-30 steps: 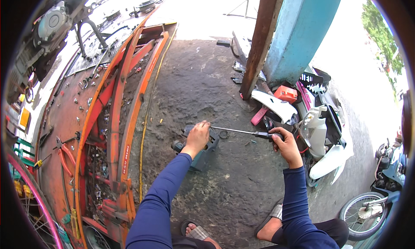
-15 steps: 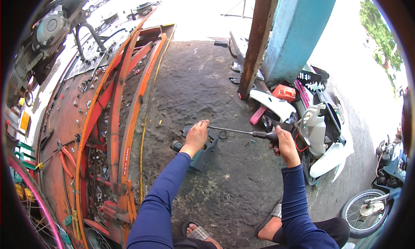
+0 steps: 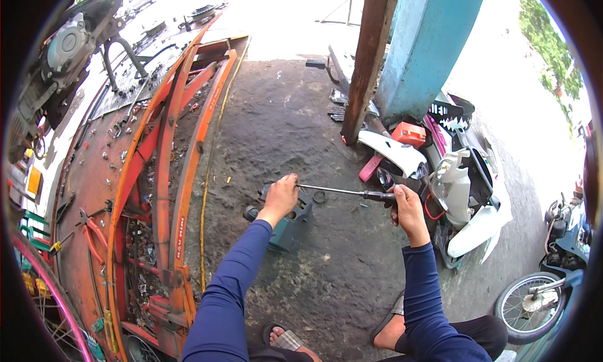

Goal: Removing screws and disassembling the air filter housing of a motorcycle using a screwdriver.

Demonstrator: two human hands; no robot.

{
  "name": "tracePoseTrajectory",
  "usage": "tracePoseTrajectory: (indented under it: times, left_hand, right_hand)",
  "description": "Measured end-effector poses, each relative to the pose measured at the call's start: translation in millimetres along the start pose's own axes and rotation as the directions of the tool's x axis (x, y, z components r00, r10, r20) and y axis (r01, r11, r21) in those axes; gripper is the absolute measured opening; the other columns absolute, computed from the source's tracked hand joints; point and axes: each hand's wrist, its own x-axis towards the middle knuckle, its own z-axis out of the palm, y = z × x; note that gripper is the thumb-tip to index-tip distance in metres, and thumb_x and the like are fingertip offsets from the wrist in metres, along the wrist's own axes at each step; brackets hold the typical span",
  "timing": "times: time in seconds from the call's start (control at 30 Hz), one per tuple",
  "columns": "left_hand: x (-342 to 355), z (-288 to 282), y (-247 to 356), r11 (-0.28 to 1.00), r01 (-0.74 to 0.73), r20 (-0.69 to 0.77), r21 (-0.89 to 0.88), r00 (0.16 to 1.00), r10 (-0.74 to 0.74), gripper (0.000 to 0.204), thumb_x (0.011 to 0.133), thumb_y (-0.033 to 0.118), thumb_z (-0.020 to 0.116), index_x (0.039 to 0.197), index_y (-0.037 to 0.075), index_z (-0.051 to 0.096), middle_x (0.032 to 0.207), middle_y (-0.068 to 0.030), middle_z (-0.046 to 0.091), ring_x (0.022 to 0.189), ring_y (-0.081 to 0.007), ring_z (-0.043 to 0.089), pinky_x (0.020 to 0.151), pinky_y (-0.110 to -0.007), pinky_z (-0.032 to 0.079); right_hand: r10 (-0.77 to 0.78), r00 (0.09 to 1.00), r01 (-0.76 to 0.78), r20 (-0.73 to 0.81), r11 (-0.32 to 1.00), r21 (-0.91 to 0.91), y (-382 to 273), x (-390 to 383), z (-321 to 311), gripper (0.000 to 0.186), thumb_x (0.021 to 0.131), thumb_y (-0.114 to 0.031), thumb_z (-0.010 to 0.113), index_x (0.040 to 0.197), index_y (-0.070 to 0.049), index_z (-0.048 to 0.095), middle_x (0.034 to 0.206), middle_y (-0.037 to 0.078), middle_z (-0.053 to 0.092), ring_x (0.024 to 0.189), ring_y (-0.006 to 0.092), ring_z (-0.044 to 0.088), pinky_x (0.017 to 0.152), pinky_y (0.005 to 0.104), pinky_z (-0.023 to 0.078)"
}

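A long-shafted screwdriver with a dark handle lies almost level between my two hands. My right hand is closed round the handle. At the other end, the fingers of my left hand pinch together at the tip of the shaft; whether a small piece sits in them too is hidden. Beneath and behind my left hand, a dark grey-green plastic housing rests on the ground, partly covered by the hand. A dark ring lies on the ground just beyond the shaft.
An orange metal lift frame with loose hardware runs along the left. Right of centre stand a wooden post and a blue pillar, with white fairing panels and a red-orange box at their foot. A motorcycle wheel is lower right.
The view has shifted slightly. My right hand's fingers have changed position a little round the screwdriver handle; my left hand stays pinched at the tip.
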Motion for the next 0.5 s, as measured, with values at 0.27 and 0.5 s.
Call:
tracePoseTrajectory:
  times: [0.27, 0.5]
  left_hand:
    - [2, 2, 15, 0.998, 0.045, 0.047, 0.054, 0.998, -0.048, 0.019, 0.085, 0.012, 0.068, 0.099, 0.003, 0.059, 0.097, -0.0171, 0.065, 0.093, -0.0405, 0.064, 0.079, -0.051, 0.051]
    - [5, -1, -1, 0.996, -0.043, 0.109, 0.076, 0.993, 0.035, 0.022, 0.085, 0.016, 0.07, 0.101, 0.003, 0.059, 0.098, -0.0182, 0.067, 0.094, -0.0393, 0.065, 0.078, -0.049, 0.052]
  right_hand:
    - [-0.366, 0.727, 0.661, -0.582, 0.603, 0.447, -17, -16, 27, 0.014, 0.09, 0.0, 0.054, 0.103, -0.002, 0.057, 0.093, 0.007, 0.059, 0.079, 0.0108, 0.055, 0.072, 0.0229, 0.046]
    - [-0.384, 0.889, 0.355, -0.251, 0.922, -0.153, -8, -24, 82, 0.003, 0.088, -0.005, 0.061, 0.087, -0.001, 0.061, 0.079, 0.007, 0.061, 0.071, 0.0167, 0.06, 0.064, 0.0307, 0.048]
